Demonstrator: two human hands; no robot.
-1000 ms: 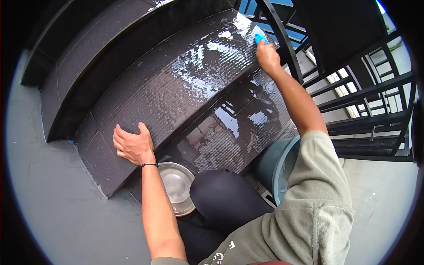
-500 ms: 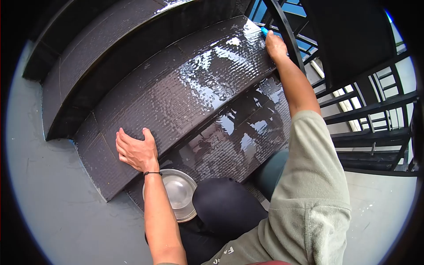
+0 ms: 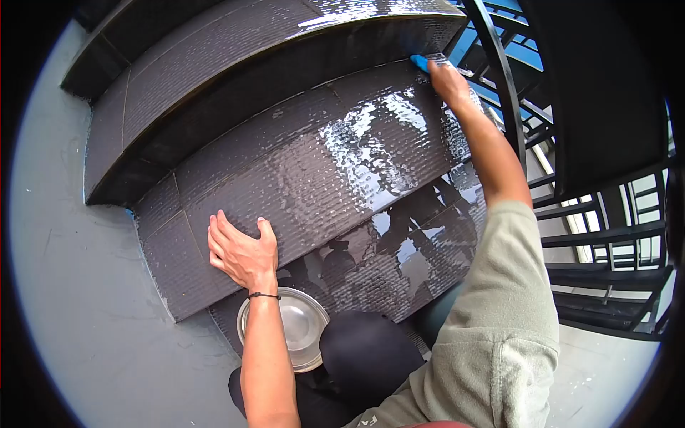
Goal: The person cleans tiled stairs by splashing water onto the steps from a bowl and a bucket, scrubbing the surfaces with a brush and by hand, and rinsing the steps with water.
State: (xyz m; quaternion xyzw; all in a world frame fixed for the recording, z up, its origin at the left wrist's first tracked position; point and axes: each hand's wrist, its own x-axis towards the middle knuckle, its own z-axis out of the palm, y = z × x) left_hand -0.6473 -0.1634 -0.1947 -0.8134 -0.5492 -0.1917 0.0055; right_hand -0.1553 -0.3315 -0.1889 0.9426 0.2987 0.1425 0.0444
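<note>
At the far right end of the wet dark step (image 3: 300,157), my right hand (image 3: 449,84) is closed around what looks like a blue scrub brush (image 3: 419,63). Its tip meets the corner where the tread joins the riser; its underside is hidden. My left hand (image 3: 244,253) rests on the left part of the same tread, fingers spread, holding nothing. Just below that wrist, on the lower step, stands a round metal bowl (image 3: 303,324), partly covered by my left forearm and knee. It seems to contain clear liquid.
A black metal railing (image 3: 499,78) borders the steps on the right, close to my right arm. Another step (image 3: 214,78) rises above. A grey wall (image 3: 64,235) runs along the left. Water shines on the treads, including the lower step (image 3: 385,264).
My right hand and the blue brush have moved to the riser corner. The view has shifted, so steps and bowl sit lower and further right. My left hand stays on the tread.
</note>
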